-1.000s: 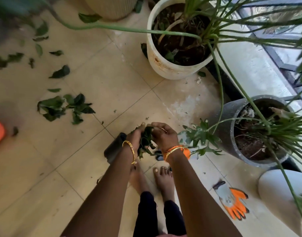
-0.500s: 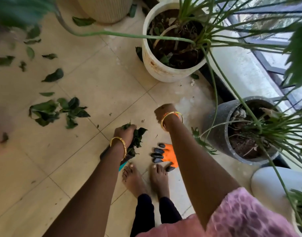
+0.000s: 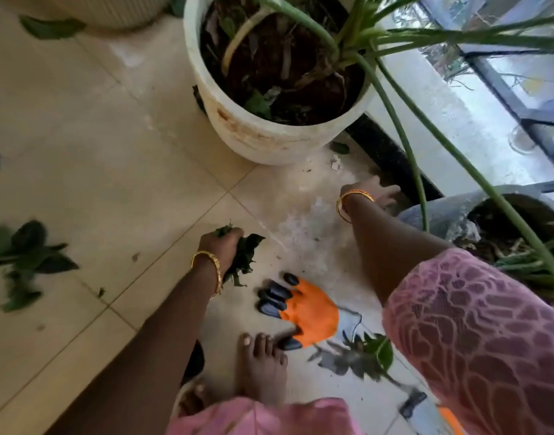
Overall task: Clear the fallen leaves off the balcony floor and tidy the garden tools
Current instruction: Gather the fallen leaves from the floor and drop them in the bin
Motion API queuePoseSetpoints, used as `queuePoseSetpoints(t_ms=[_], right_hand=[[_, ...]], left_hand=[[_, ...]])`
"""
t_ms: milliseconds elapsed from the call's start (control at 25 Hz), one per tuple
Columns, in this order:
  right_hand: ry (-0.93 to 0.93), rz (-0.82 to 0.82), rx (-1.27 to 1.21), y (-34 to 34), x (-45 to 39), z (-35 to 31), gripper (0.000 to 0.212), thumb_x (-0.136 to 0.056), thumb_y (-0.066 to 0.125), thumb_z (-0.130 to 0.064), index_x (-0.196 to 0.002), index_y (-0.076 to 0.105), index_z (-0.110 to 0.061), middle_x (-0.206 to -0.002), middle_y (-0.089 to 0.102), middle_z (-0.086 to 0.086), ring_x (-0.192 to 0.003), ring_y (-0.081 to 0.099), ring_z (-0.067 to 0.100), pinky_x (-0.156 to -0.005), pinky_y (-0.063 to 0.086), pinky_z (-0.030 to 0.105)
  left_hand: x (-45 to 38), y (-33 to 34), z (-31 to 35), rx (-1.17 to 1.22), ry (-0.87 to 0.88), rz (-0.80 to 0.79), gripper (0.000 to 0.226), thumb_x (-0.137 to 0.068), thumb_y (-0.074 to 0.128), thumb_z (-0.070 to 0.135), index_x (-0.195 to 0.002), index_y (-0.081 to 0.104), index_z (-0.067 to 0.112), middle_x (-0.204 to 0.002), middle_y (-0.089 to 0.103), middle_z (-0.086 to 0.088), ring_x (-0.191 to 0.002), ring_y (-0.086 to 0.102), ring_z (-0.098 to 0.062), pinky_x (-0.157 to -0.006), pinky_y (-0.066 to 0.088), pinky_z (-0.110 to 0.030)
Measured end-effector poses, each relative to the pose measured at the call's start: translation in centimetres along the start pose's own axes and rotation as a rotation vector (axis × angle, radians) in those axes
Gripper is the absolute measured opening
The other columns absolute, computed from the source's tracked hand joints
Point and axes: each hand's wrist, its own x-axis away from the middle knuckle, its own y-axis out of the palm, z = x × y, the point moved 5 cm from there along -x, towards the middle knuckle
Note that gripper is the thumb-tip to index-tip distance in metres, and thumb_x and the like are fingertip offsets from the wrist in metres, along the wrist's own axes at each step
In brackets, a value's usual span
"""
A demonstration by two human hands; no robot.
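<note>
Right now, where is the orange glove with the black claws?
In the head view the orange glove lies flat on the floor tiles, low and centre, just ahead of the bare foot and just right of the left hand gripping leaves.

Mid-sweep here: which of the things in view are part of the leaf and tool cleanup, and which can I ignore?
Job:
left hand, gripping a leaf bunch
right hand, reaching to the floor by the grey pot
leaf pile on the tiles
small leaf by the white pot
orange glove

Ignore:
white pot
grey pot
railing
</note>
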Motion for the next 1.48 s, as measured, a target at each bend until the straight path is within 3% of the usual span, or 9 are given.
queuePoseSetpoints(t_ms=[200, 280, 360, 400, 520, 880, 1080, 1280, 1480], right_hand=[[-0.074, -0.08, 0.165, 0.3, 1.5, 0.2, 0.086, -0.078, 0.039, -0.074, -0.139, 0.032, -0.014, -0.147, 0.032, 0.005, -0.137, 0.025, 0.019, -0.107, 0.028, 0.048], [-0.108, 0.395, 0.016, -10.5, 2.2, -0.4, 0.082, -0.073, 0.053, -0.063, -0.123, 0.032, -0.001, -0.12, 0.039, 0.016, -0.111, 0.037, 0.023, -0.105, 0.029, 0.055], [0.009, 1.191, -0.034, -23.4, 1.9, 0.9, 0.042, -0.09, 0.036, -0.026, -0.105, 0.042, 0.013, -0.09, 0.044, 0.017, -0.098, 0.047, 0.011, -0.079, 0.026, 0.015], [0.334, 1.262, -0.33, -24.2, 2.3, 4.8, 0.023, -0.09, 0.032, 0.0, -0.09, 0.051, 0.013, -0.08, 0.051, 0.005, -0.091, 0.053, -0.006, -0.075, 0.029, -0.002], [1.348, 0.926, -1.33, -15.2, 1.8, 12.5, 0.015, -0.084, 0.054, 0.005, -0.085, 0.068, 0.0, -0.068, 0.058, 0.006, -0.08, 0.067, 0.015, -0.062, 0.047, 0.01], [0.933, 0.264, -1.818, -11.2, -1.9, 9.6, 0.016, -0.091, 0.052, 0.002, -0.084, 0.062, -0.009, -0.079, 0.063, 0.009, -0.066, 0.062, 0.015, -0.053, 0.053, 0.02], [1.315, 0.738, -0.871, -12.7, 0.6, 18.1, 0.026, -0.085, 0.061, -0.013, -0.111, 0.066, -0.012, -0.118, 0.062, 0.014, -0.107, 0.056, 0.027, -0.093, 0.045, 0.035], [1.169, 0.386, -0.37, -12.5, -0.7, 25.2, 0.051, -0.092, 0.049, -0.012, -0.14, 0.041, -0.026, -0.155, 0.012, 0.018, -0.137, 0.02, 0.043, -0.11, 0.027, 0.046], [1.08, 0.34, -0.211, -12.2, -2.1, 26.5, 0.042, -0.092, 0.048, -0.01, -0.134, 0.052, -0.013, -0.148, 0.033, 0.017, -0.129, 0.035, 0.041, -0.106, 0.034, 0.043]], left_hand=[[-3.4, 1.5, 0.2, -0.072, 0.0, -0.023, 0.041, -0.077, 0.07, 0.031, -0.101, 0.064, -0.002, -0.099, 0.067, -0.022, -0.091, 0.065, -0.039, -0.086, 0.054, -0.05], [-3.4, 1.4, 0.3, -0.105, -0.003, -0.019, 0.039, -0.083, 0.067, 0.03, -0.108, 0.06, 0.0, -0.103, 0.065, -0.02, -0.092, 0.062, -0.034, -0.082, 0.052, -0.039], [-2.9, 1.4, 0.1, -0.115, -0.018, -0.031, 0.049, -0.084, 0.067, 0.03, -0.12, 0.054, -0.001, -0.11, 0.062, -0.02, -0.094, 0.06, -0.032, -0.08, 0.05, -0.035], [-2.2, 1.5, 0.2, -0.125, -0.03, -0.044, 0.056, -0.084, 0.068, 0.031, -0.126, 0.05, -0.001, -0.115, 0.06, -0.02, -0.097, 0.059, -0.032, -0.082, 0.05, -0.035], [0.3, 2.7, 0.7, -0.178, -0.013, -0.096, 0.062, -0.084, 0.069, 0.035, -0.13, 0.048, 0.0, -0.121, 0.058, -0.019, -0.102, 0.057, -0.03, -0.088, 0.048, -0.034], [2.3, 5.3, 3.6, -0.377, 0.096, -0.147, 0.053, -0.083, 0.063, 0.051, -0.112, 0.064, 0.006, -0.111, 0.065, -0.012, -0.098, 0.06, -0.028, -0.079, 0.045, -0.03], [0.4, 4.1, 4.4, -0.341, 0.101, -0.157, 0.022, -0.089, 0.06, 0.028, -0.075, 0.055, 0.012, -0.093, 0.059, -0.013, -0.083, 0.056, -0.027, -0.072, 0.047, -0.028], [-2.4, 3.2, 2.7, -0.219, 0.043, -0.156, 0.029, -0.083, 0.067, 0.028, -0.098, 0.065, 0.003, -0.085, 0.065, -0.013, -0.066, 0.06, -0.023, -0.053, 0.047, -0.023], [-3.5, 2.9, 2.0, -0.208, 0.013, -0.166, 0.037, -0.083, 0.066, 0.03, -0.107, 0.065, 0.001, -0.083, 0.065, -0.011, -0.068, 0.06, -0.022, -0.055, 0.046, -0.025]])
